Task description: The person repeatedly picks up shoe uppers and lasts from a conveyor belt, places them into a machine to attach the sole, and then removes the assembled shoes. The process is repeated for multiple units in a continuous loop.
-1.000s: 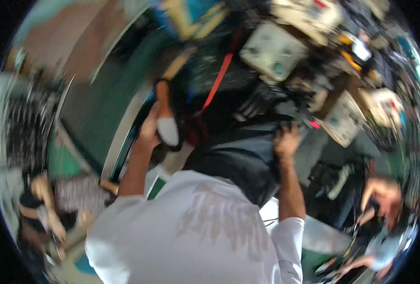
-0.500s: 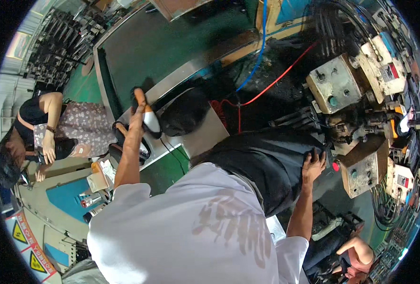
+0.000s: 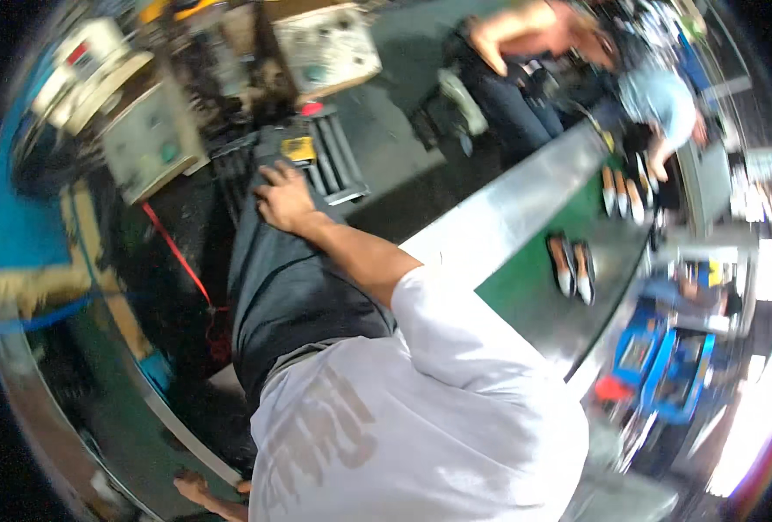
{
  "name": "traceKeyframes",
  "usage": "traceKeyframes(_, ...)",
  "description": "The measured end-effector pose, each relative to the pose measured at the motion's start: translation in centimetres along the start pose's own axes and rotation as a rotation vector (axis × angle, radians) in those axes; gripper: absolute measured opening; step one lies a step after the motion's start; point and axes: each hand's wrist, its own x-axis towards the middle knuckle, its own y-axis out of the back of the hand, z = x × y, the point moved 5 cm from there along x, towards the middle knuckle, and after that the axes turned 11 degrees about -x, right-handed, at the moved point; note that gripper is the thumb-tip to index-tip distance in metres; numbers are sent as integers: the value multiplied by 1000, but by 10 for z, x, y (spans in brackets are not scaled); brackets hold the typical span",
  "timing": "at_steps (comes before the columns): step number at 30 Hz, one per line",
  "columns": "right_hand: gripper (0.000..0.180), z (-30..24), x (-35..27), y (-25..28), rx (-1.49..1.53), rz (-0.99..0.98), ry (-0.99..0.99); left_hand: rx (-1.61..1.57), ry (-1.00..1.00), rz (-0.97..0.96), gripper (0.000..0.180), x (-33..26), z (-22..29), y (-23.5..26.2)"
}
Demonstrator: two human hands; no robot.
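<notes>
The bare right hand (image 3: 288, 198) is resting, fingers spread, on dark grey cloth trousers (image 3: 294, 283) near a grimy beige control box (image 3: 142, 148), the blurred left hand (image 3: 192, 487), its grip untellable, is lying near a pale metal rail (image 3: 190, 435), and black, white-toed shoes (image 3: 562, 261) are sitting on a green conveyor surface (image 3: 525, 291).

Just ahead of the right hand (image 3: 286, 198), spread on the dark trousers (image 3: 294, 296), a black rack (image 3: 342, 165) stands in the way; farther on, a control box (image 3: 153, 143) and a second box (image 3: 338, 48) close in blurred machinery (image 3: 220, 78); a red cord (image 3: 177, 252) crosses the space left of the trousers; rightward, a hand could pass over the bright metal strip (image 3: 507, 209), though a co-worker's legs (image 3: 525, 117) crowd its far part; beside it, the green belt (image 3: 521, 283) gives room up to a pair of shoes (image 3: 571, 265), with more shoes (image 3: 621, 193) blocking beyond.
</notes>
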Motion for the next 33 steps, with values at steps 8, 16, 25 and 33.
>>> traceKeyframes(8,39,97,-126,89,481,76,-427,-254,-876,-803,44,-43,544,-193)
traceKeyframes(16,41,276,-587,120,-208,233,-1407,-366,-1603,-1322,35,-321,731,-196)
traceKeyframes(25,86,411,-740,241,-300,-85,-1735,-190,-1175,-1274,37,-244,683,-275)
traceKeyframes(33,92,582,-700,244,-433,-294,-1502,87,-935,-943,39,-116,590,-231)
